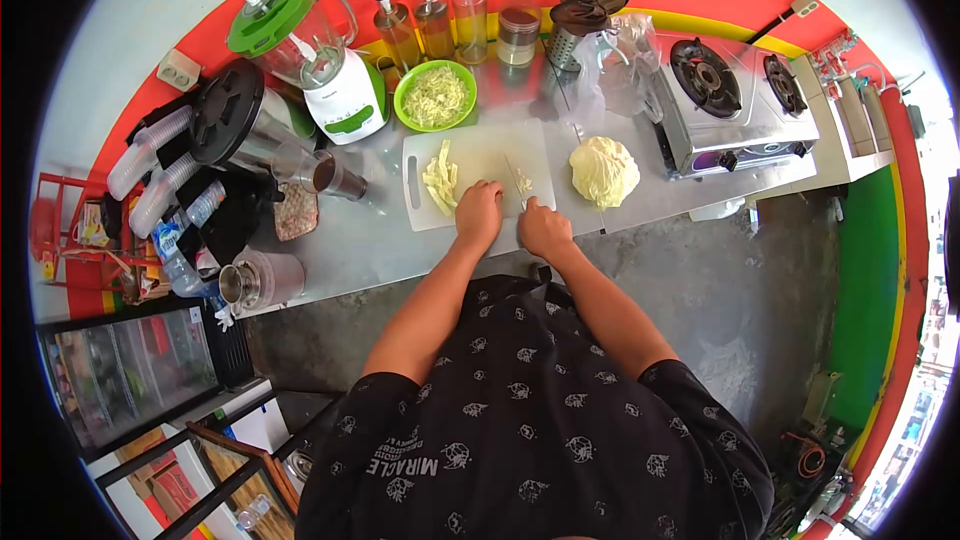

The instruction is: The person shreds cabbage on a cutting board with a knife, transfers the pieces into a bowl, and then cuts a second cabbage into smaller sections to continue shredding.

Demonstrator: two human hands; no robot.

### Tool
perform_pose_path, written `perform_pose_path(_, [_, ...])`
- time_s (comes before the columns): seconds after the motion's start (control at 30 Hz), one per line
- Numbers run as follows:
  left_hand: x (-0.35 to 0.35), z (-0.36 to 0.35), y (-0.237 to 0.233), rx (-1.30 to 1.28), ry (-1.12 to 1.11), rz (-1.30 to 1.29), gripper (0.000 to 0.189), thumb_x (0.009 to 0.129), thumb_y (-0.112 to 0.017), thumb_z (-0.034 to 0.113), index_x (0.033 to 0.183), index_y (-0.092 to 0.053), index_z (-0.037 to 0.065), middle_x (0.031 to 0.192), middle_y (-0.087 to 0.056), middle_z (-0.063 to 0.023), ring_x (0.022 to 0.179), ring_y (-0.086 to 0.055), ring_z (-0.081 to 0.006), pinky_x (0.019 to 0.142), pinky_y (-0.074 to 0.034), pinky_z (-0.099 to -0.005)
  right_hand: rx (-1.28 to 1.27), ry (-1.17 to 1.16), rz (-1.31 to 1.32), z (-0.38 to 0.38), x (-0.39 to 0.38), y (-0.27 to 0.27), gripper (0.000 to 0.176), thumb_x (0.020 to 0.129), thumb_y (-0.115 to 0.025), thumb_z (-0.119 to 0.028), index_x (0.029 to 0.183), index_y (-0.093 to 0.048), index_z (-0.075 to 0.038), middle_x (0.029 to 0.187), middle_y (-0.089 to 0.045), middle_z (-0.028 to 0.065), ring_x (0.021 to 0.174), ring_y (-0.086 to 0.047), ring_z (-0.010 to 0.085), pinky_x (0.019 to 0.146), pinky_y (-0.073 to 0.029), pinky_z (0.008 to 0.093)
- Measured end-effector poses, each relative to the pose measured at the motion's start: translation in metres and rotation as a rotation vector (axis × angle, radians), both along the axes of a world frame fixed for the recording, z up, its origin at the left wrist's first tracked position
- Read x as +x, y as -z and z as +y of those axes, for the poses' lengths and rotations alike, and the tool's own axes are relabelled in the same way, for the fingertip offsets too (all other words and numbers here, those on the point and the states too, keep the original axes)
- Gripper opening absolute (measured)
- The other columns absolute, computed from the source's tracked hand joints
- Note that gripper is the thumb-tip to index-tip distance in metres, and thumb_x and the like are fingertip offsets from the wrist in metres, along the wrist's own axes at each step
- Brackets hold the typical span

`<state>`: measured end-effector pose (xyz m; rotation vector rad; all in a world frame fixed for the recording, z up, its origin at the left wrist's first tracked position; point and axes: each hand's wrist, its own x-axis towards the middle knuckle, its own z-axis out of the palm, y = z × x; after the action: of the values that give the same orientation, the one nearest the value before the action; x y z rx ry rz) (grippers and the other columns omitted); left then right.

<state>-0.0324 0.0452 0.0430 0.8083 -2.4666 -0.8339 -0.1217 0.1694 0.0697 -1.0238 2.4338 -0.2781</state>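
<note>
My right hand (545, 229) is closed round the handle of a knife (516, 180), whose blade points away from me over the white cutting board (418, 152). Just left of the blade, my left hand (480, 212) rests on the board with its fingers curled; whatever lies under them is hidden. Pale green cabbage strips (440, 178) lie on the board's left part. A few small cut bits (523, 181) sit beside the blade. To the right of the board stands a pale cabbage head (604, 172).
Behind the board is a green bowl (402, 108) of shredded cabbage, with a blender (340, 95) and pump bottles (433, 25) near it. A gas stove (740, 120) stands at right. A metal canister (262, 280) and a dark-lidded jug (228, 120) are at left.
</note>
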Motion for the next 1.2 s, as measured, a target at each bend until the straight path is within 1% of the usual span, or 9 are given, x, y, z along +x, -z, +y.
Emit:
perform_pose_path(0.07, [0.0,0.0,-0.001,-0.014,0.02,-0.014,0.008,0.089,-0.065,0.01,0.09,-0.071,0.005,0.087,-0.066,-0.0157,0.086,-0.065,-0.0393,0.075,-0.052,-0.0492,-0.012,0.025,0.015,0.001,-0.001,0.01,0.033,0.1,-0.055,-0.031,0.11,-0.055,0.0,0.099,-0.071,0.0298,0.092,-0.071,0.0479,0.082,-0.056,0.0564])
perform_pose_path(0.3, [0.001,0.005,-0.001,0.005,0.042,-0.023,0.008,0.084,-0.066,0.009,0.086,-0.073,0.005,0.087,-0.066,-0.0157,0.087,-0.066,-0.0382,0.076,-0.053,-0.0478,-0.042,-0.028,0.059,0.0,-0.003,-0.002,0.037,0.101,-0.056,-0.036,0.104,-0.059,0.001,0.097,-0.072,0.0283,0.089,-0.071,0.0465,0.081,-0.056,0.0557])
perform_pose_path(0.6, [-0.006,0.003,0.002,0.112,-0.037,-0.111,0.007,0.084,-0.064,0.007,0.084,-0.071,0.005,0.085,-0.066,-0.0176,0.083,-0.066,-0.0402,0.071,-0.053,-0.0491,-0.058,-0.096,0.055,-0.001,0.003,0.002,0.032,0.101,-0.052,-0.031,0.104,-0.06,0.0,0.091,-0.072,0.027,0.087,-0.072,0.0446,0.08,-0.057,0.0532])
perform_pose_path(0.7, [-0.008,0.002,0.003,0.067,-0.007,-0.087,0.006,0.085,-0.064,0.007,0.083,-0.068,0.004,0.083,-0.065,-0.0182,0.081,-0.066,-0.0412,0.07,-0.053,-0.0503,-0.058,-0.12,0.081,-0.005,0.005,0.002,0.028,0.1,-0.052,-0.026,0.103,-0.06,0.001,0.091,-0.073,0.0258,0.086,-0.073,0.0436,0.079,-0.058,0.0516])
perform_pose_path(0.8, [-0.006,0.004,0.005,0.077,-0.009,-0.117,0.006,0.088,-0.061,0.006,0.086,-0.067,0.005,0.09,-0.066,-0.0166,0.088,-0.066,-0.0406,0.075,-0.053,-0.0509,-0.006,-0.159,0.113,-0.005,0.009,0.002,0.022,0.097,-0.052,-0.019,0.102,-0.059,0.001,0.09,-0.074,0.0242,0.085,-0.074,0.0418,0.077,-0.059,0.05])
perform_pose_path(0.87, [-0.005,0.005,0.006,0.025,-0.011,-0.025,0.004,0.085,-0.064,0.006,0.083,-0.066,0.004,0.084,-0.066,-0.0185,0.081,-0.065,-0.0423,0.07,-0.052,-0.0513,0.034,-0.193,0.138,-0.003,0.011,0.005,0.018,0.095,-0.052,-0.014,0.104,-0.056,0.001,0.089,-0.074,0.0229,0.084,-0.075,0.0396,0.075,-0.06,0.048])
perform_pose_path(1.0, [-0.003,0.004,0.004,0.031,0.005,-0.008,0.004,0.085,-0.064,0.006,0.084,-0.066,0.003,0.085,-0.066,-0.0189,0.081,-0.065,-0.0426,0.069,-0.051,-0.0517,0.093,-0.169,0.14,-0.006,0.016,0.008,0.018,0.096,-0.051,-0.014,0.107,-0.054,0.0,0.09,-0.075,0.0229,0.086,-0.076,0.0378,0.075,-0.06,0.0475])
perform_pose_path(1.1, [-0.005,0.006,0.0,0.085,0.008,-0.102,0.006,0.087,-0.061,0.004,0.086,-0.066,0.004,0.09,-0.066,-0.0174,0.089,-0.066,-0.0404,0.075,-0.053,-0.0501,0.101,-0.15,0.088,-0.009,0.014,0.008,0.018,0.097,-0.051,-0.013,0.109,-0.052,0.0,0.093,-0.075,0.0223,0.087,-0.076,0.0368,0.075,-0.06,0.0471])
perform_pose_path(1.2, [-0.005,0.002,0.004,0.104,-0.006,-0.114,0.007,0.087,-0.061,0.004,0.087,-0.067,0.004,0.09,-0.066,-0.018,0.088,-0.066,-0.0406,0.075,-0.053,-0.05,0.149,-0.217,0.099,-0.011,0.016,0.003,0.018,0.097,-0.051,-0.013,0.109,-0.052,0.0,0.095,-0.075,0.0221,0.089,-0.076,0.0359,0.076,-0.06,0.0463])
